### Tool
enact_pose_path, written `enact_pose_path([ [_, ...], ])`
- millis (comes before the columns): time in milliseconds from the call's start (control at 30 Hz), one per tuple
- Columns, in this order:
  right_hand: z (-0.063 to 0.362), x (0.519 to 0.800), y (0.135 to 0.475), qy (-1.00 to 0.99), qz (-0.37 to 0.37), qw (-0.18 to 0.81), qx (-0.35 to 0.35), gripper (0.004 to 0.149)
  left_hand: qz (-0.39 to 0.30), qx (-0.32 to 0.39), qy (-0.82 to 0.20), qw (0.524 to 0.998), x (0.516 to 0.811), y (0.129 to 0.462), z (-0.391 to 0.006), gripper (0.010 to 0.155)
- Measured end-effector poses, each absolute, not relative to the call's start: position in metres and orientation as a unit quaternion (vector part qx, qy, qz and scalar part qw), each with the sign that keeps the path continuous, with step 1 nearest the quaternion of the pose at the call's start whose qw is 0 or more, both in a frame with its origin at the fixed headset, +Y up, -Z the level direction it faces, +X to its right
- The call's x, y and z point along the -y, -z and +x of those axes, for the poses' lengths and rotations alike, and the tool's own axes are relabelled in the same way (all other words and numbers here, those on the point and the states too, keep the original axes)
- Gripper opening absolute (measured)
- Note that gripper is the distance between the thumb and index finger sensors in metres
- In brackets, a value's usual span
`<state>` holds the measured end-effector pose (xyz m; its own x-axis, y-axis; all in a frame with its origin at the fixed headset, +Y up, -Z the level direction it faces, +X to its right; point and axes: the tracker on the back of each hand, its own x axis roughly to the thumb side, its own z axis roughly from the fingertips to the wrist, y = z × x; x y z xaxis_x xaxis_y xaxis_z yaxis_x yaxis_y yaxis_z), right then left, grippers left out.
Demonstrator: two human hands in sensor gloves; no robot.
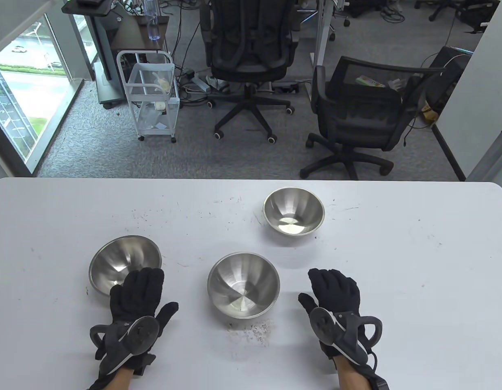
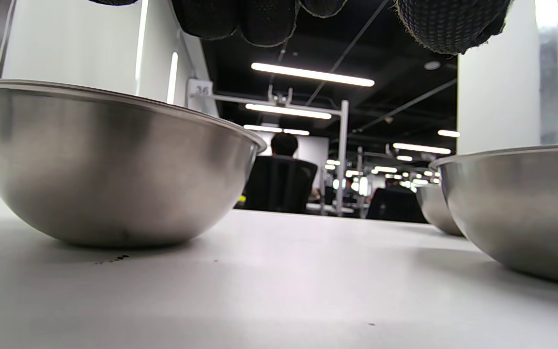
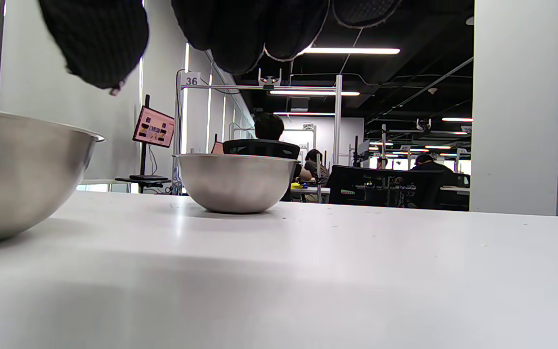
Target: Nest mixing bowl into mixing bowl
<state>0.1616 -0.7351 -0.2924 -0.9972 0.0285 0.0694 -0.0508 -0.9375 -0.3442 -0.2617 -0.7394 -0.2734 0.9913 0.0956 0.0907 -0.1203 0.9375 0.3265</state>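
Landmark: the middle steel mixing bowl, upright on the white table, between the two hands.
Left bowl: a second steel mixing bowl stands left of the middle one, apart from it, upright and seemingly tilted a little.
Far bowl: the smallest-looking steel bowl sits beyond the middle one, to its right, well apart.
Left hand: the left hand lies flat with fingers extended over the near rim of the left bowl; contact cannot be told, and it grasps nothing.
Right hand: the right hand rests released, palm down, right of the middle bowl, holding nothing.
Step in hand: judged from this layout, nothing is nested yet; a bowl must first be picked.
Doing it well: probably take the far bowl by its rim, carry it level over the middle bowl, centre it, then lower gently so steel does not clang or skid.
Risk: smooth walls may slip in gloved fingers.
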Motion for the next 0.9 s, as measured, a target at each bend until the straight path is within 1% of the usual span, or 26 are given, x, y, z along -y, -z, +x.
enact_pose_path([
  [200, 0.163, 0.735, 0.292, -0.984, 0.031, 0.030, 0.175, 0.068, 0.180, -0.005, -0.058, 0.982, 0.737, 0.275, -0.281, 0.081],
  [367, 0.164, 0.736, 0.292, -0.983, 0.033, 0.039, 0.176, 0.068, 0.179, -0.036, -0.038, 0.982, 0.737, 0.277, -0.293, 0.068],
  [433, 0.164, 0.736, 0.292, -0.983, 0.033, 0.040, 0.175, 0.068, 0.177, -0.045, -0.024, 0.983, 0.738, 0.279, -0.294, 0.063],
  [800, 0.164, 0.737, 0.292, -0.983, 0.039, 0.051, 0.171, 0.068, 0.125, -0.068, 0.024, 0.990, 0.747, 0.294, -0.294, 0.047],
  [900, 0.164, 0.738, 0.292, -0.983, 0.041, 0.055, 0.169, 0.068, 0.127, -0.073, 0.034, 0.989, 0.747, 0.295, -0.292, 0.043],
])
